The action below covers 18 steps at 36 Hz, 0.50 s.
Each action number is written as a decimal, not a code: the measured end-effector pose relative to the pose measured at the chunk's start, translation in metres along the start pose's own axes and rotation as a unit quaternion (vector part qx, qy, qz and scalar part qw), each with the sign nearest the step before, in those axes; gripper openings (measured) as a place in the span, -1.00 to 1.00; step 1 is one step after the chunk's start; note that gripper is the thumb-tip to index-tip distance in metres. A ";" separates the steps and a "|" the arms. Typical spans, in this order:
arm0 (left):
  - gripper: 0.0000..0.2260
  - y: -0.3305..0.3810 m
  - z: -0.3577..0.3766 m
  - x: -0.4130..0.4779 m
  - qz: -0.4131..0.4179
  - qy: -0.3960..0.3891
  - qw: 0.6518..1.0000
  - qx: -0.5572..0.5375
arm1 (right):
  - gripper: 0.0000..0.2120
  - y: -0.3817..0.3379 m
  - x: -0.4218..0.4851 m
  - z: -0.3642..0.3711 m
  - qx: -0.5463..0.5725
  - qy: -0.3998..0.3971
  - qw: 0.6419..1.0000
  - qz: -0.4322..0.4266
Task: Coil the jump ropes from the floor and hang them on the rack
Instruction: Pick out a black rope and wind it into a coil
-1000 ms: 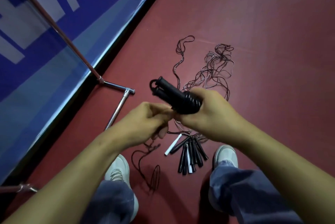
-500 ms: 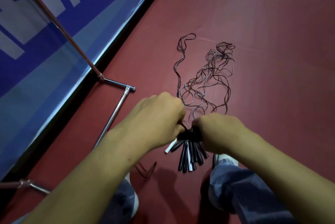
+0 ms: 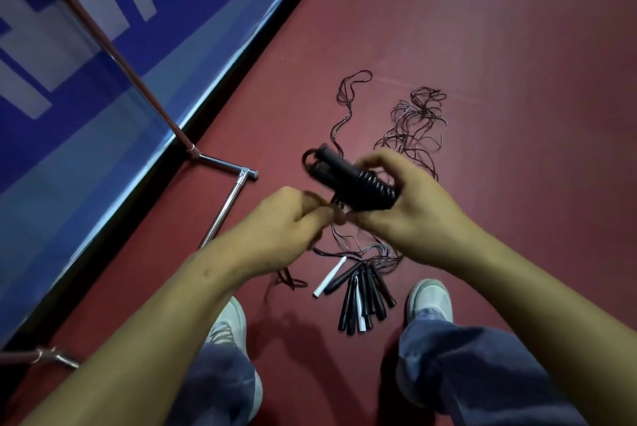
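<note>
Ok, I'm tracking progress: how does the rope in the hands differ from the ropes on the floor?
The held rope is wound tightly round its handles; the floor ropes sprawl loose and tangled. The right hand and left hand hold the held rope; the floor ropes lie untouched. Both have black handles; the floor ropes also include white handles.

Dark red floor (image 3: 499, 46); blue wall panel (image 3: 69, 136) with pale block shapes at left; black strip (image 3: 113, 225) below

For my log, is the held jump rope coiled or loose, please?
Mostly coiled: jump rope wound round its handles in the right hand; left hand pinches the loose end.
</note>
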<state>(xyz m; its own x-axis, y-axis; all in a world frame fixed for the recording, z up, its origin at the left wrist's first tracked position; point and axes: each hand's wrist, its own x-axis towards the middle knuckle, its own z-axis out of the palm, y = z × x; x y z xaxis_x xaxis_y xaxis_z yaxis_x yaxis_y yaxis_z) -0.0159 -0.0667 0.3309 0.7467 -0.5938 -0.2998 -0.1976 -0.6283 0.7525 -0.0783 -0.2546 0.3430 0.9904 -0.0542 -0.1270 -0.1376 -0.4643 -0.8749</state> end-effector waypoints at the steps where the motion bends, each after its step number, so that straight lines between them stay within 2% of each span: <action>1: -0.63 0.002 0.003 -0.001 -0.002 0.004 1.000 -0.005 | -0.60 0.003 0.002 0.000 -0.004 0.019 1.000 -0.004; 3: -0.70 0.004 0.009 -0.001 -0.002 0.020 1.000 0.014 | -0.63 0.010 0.006 0.000 -0.047 0.051 0.998 -0.010; 6: -0.76 0.012 0.017 -0.004 -0.003 0.035 0.988 0.150 | -0.67 0.019 0.007 0.002 -0.152 0.051 0.987 0.009; 9: -0.81 0.023 0.019 -0.008 0.004 0.061 0.952 0.299 | -0.71 0.025 0.005 0.009 -0.254 -0.001 0.967 0.031; 12: -0.90 0.030 0.015 -0.009 0.040 0.067 0.929 0.361 | -0.72 0.024 0.004 0.009 -0.288 -0.065 0.954 0.055; 13: -0.95 0.031 0.015 -0.010 0.054 0.055 0.924 0.373 | -0.73 0.024 0.004 0.008 -0.291 -0.100 0.950 0.062; 15: -0.90 0.035 0.017 -0.013 0.080 0.027 0.920 0.382 | -0.73 0.023 0.003 0.006 -0.302 -0.176 0.934 0.072; 18: -0.89 0.037 0.011 -0.012 0.128 -0.008 0.932 0.338 | -0.78 0.026 -0.002 0.009 -0.347 -0.243 0.904 0.050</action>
<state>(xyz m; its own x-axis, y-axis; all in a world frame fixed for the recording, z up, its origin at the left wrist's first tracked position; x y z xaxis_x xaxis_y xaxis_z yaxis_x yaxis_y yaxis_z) -0.0394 -0.0878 0.3560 0.6120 -0.7715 -0.1740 -0.7268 -0.6354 0.2610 -0.0843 -0.2589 0.3168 0.8278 0.1906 -0.5277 -0.0181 -0.9310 -0.3646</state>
